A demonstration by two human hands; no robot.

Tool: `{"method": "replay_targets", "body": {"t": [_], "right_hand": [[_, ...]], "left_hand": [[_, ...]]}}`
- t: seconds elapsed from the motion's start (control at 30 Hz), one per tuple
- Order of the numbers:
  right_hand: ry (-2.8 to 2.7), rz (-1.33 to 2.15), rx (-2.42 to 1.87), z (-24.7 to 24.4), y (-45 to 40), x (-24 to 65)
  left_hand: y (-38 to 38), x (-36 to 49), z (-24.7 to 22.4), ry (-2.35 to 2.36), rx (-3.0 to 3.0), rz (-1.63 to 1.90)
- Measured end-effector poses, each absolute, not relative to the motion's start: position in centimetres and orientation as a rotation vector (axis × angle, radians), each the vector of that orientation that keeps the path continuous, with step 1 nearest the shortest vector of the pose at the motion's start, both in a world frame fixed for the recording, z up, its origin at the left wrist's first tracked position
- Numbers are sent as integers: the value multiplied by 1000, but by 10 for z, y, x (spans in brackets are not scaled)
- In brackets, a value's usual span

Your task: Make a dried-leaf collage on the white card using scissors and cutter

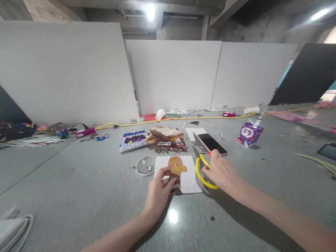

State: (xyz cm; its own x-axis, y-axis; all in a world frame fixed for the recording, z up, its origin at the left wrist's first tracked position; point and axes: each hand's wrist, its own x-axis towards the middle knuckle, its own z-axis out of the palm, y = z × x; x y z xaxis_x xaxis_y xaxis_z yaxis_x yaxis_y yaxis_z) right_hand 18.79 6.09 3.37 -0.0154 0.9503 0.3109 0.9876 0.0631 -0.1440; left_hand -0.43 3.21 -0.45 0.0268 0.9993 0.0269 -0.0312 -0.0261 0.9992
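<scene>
A white sheet (pixel 190 175) lies on the grey floor, with a figure built of orange-tan and dark brown pieces (pixel 176 171) on it. My left hand (pixel 160 187) rests on the sheet's left part, fingertips touching the brown pieces, thumb and forefinger apart. Scissors (pixel 207 183) with yellow and red handles are in my right hand (pixel 222 171). Their blades point up and away, over the near edge of a dark-screened phone (pixel 212 143). Part of the figure is hidden beneath my left fingers.
Behind the sheet lie brown and tan scraps (pixel 165 134), a dark marker (pixel 170 144) and a blue-white picture board (pixel 133 140). A white cable coil (pixel 146 166) is left of it. A purple drink carton (pixel 249 134) stands right. A yellow cord (pixel 183 118) crosses before white panels (pixel 173 77).
</scene>
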Motion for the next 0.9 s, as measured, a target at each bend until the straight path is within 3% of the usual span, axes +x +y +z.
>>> {"method": "replay_targets", "body": {"t": [0.3,0.43,0.6,0.9], "right_hand": [[-2312,54,-2121,22,79,209],[-2347,12,-1784,38,69,205],[-2269,669,-1172,39,49,172],[-2029,1121,-1147,24,61,175]], "left_hand": [[30,-6,-4,1233,1461,1195],[28,-5,-3,1233,1543,1174],[26,-2,-1,1223,1605,1160],[25,-14,3,1448,2098,1095]]}}
